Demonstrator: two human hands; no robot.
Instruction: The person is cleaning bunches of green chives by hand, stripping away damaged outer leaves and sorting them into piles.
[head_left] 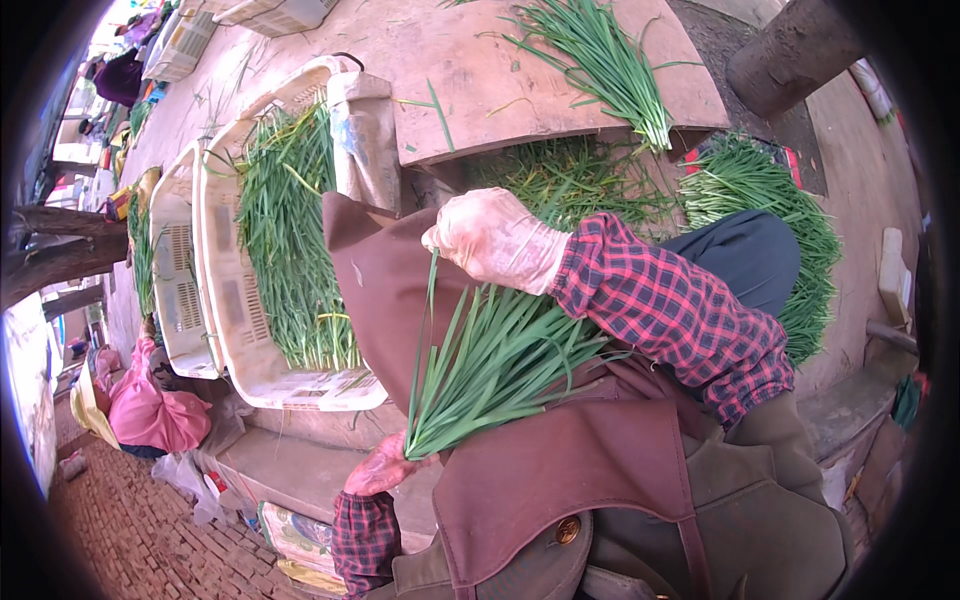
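My left hand [385, 465], low in the view, is closed round one end of a bunch of green garlic chives [500, 365]. The blades fan out to the right across the brown apron [385, 270] on my lap. Above the bunch is my right hand [495, 240], in a pale, soiled glove with its fingers pinched together. A thin single blade hangs from those fingertips beside the bunch. The plaid sleeve crosses in from the right. The gripped end of the bunch is partly hidden by my left fingers.
A white plastic crate [225, 300] full of chives stands at the left. Ahead, a low wooden board [450, 60] bears another bunch [610, 70], with loose chives [570, 180] below it. A large chive pile [800, 270] lies beyond my knee. Another person [155, 405] in pink is far left.
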